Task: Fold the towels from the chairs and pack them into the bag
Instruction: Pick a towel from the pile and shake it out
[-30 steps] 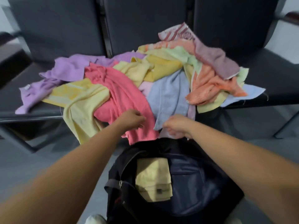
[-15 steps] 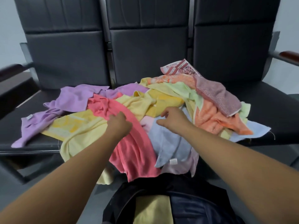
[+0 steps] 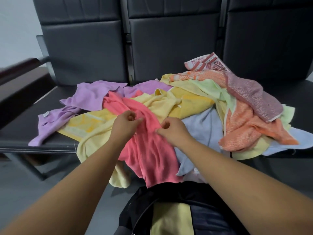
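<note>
The head view looks down on a row of black chairs [image 3: 84,48] whose seats carry a loose heap of towels. The pink towel [image 3: 149,150] lies across the front of the heap, its lower end hanging over the seat edge. Both bare arms reach to it. The left grip [image 3: 126,123], a bare hand, is curled at the pink towel's left edge, with thumb and fingers pinching the cloth. The right grip [image 3: 172,131] sits just beside it on the pink towel's right edge and is also clenched on a fold of that cloth. The two are close together but apart. Left of the pink towel and partly under it lies a pale yellow towel [image 3: 94,143], and behind that a purple towel [image 3: 91,95] spreads over the left seat. Touching the pink towel on its right is a light blue towel [image 3: 203,129]. Further right lies an orange towel [image 3: 245,129] with a dusky mauve towel [image 3: 254,97] draped over it. Behind the pink towel sits a golden yellow towel [image 3: 191,102]. Below the pink towel's hanging end, on the floor, stands the dark bag [image 3: 211,223], open, with a folded yellow towel [image 3: 171,217] inside it.
</note>
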A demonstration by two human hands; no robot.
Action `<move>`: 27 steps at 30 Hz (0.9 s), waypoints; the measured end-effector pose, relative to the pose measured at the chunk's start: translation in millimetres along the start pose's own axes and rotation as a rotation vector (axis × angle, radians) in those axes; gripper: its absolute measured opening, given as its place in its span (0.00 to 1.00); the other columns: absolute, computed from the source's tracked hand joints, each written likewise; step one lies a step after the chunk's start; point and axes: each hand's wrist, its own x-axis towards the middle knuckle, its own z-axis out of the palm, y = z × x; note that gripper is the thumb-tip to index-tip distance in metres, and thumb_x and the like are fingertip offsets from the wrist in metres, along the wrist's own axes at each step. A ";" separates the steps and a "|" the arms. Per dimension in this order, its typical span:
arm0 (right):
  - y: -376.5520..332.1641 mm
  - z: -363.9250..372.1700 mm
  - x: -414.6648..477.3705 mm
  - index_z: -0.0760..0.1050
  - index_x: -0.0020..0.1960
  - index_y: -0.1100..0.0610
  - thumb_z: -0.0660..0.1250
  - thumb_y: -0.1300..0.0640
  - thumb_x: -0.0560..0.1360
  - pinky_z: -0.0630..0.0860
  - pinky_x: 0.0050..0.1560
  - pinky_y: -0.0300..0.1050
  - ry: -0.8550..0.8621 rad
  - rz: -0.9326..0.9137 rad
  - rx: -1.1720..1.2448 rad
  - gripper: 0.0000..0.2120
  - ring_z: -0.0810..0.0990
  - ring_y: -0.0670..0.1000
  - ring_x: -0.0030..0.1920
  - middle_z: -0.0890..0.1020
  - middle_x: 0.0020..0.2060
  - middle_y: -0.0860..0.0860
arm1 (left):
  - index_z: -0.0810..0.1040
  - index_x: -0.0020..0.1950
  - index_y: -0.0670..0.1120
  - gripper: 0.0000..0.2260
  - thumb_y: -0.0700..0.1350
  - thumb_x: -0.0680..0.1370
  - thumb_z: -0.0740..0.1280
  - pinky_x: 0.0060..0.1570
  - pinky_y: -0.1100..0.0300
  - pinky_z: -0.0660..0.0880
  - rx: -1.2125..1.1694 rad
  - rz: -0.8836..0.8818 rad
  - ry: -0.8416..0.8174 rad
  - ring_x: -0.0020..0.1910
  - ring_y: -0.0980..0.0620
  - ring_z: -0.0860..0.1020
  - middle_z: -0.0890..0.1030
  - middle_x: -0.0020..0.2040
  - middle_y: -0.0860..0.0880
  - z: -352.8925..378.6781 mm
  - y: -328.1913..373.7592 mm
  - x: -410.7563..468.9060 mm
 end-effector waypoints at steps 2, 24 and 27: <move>-14.5 -21.1 -12.5 0.77 0.38 0.58 0.76 0.61 0.73 0.69 0.37 0.37 -0.019 -0.028 0.231 0.09 0.72 0.43 0.34 0.77 0.33 0.47 | 0.77 0.43 0.48 0.06 0.43 0.78 0.72 0.37 0.55 0.71 -0.338 -0.083 -0.075 0.36 0.49 0.76 0.79 0.39 0.47 -9.7 10.0 -9.2; -25.0 -118.3 -113.8 0.76 0.64 0.71 0.69 0.70 0.75 0.80 0.57 0.48 -0.075 0.367 1.002 0.18 0.82 0.58 0.54 0.81 0.58 0.66 | 0.81 0.45 0.45 0.03 0.43 0.76 0.72 0.47 0.55 0.73 -0.528 -0.189 -0.663 0.43 0.50 0.76 0.79 0.40 0.48 0.0 75.9 -112.2; -25.7 -128.5 -111.4 0.76 0.63 0.70 0.68 0.73 0.75 0.75 0.65 0.52 -0.045 0.240 0.983 0.16 0.79 0.59 0.57 0.80 0.55 0.65 | 0.82 0.44 0.47 0.03 0.46 0.75 0.73 0.48 0.54 0.73 -0.569 -0.259 -0.584 0.46 0.48 0.76 0.80 0.42 0.48 0.9 72.7 -107.3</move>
